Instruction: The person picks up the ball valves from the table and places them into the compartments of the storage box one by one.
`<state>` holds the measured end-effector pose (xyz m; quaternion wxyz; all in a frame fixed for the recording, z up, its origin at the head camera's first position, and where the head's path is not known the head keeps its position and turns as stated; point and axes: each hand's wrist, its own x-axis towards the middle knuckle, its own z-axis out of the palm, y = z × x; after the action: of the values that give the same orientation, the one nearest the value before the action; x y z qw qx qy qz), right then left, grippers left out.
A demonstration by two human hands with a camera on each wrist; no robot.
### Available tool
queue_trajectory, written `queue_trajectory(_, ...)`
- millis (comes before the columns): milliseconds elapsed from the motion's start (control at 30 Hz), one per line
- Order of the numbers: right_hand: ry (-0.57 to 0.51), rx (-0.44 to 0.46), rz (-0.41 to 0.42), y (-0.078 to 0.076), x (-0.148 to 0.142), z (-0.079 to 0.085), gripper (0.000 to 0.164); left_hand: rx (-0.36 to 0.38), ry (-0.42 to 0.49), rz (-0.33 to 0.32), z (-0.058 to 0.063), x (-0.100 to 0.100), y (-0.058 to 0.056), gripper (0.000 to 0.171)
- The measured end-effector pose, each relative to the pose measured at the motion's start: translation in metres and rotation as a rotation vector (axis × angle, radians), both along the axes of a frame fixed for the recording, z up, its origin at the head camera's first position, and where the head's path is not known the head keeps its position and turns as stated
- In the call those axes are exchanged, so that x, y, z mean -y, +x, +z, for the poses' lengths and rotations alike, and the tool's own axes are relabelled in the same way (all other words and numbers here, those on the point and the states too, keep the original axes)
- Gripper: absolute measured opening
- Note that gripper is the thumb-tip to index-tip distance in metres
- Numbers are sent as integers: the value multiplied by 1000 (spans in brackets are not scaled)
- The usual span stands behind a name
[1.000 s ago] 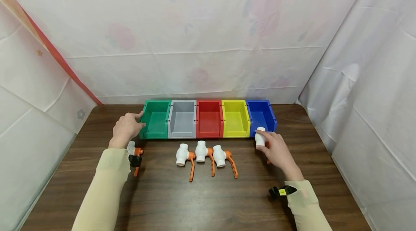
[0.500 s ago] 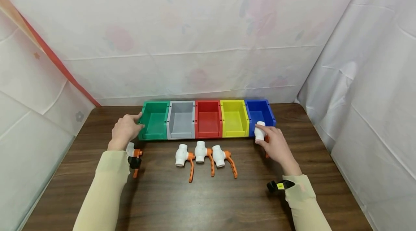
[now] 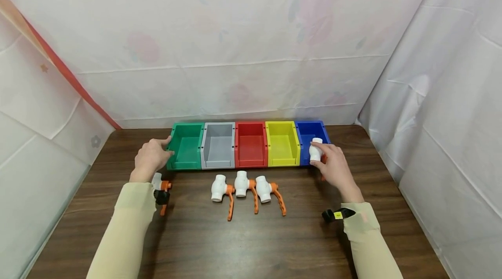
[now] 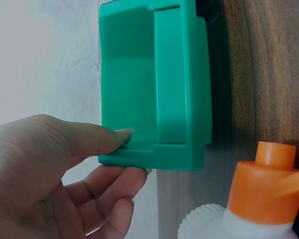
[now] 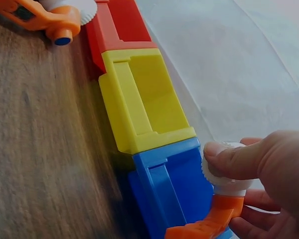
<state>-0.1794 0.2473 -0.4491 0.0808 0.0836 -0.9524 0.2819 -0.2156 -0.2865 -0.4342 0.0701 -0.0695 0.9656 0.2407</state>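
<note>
At the left end of the bin row, my left hand pinches the side wall of the green bin, thumb inside and fingers outside. My right hand grips a white ball valve by its body; its orange handle points down past the fingers. That valve overlaps the front of the blue bin in the head view. Another ball valve lies just below my left wrist, partly hidden by it in the head view.
Between the end bins stand a grey bin, a red bin and a yellow bin. In front of them lie three ball valves, a left one, a middle one and a right one. A curtain hangs behind.
My right hand has moved away from me with the ball valve, from the blue bin's front edge to over its opening. My left hand has kept its hold on the green bin.
</note>
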Motion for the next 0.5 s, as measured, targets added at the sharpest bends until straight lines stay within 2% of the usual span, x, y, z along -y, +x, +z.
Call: queue_trajectory(500,-56,-164,-93,-15,7,2,52,-10,-7,-9,-1,0,0,62)
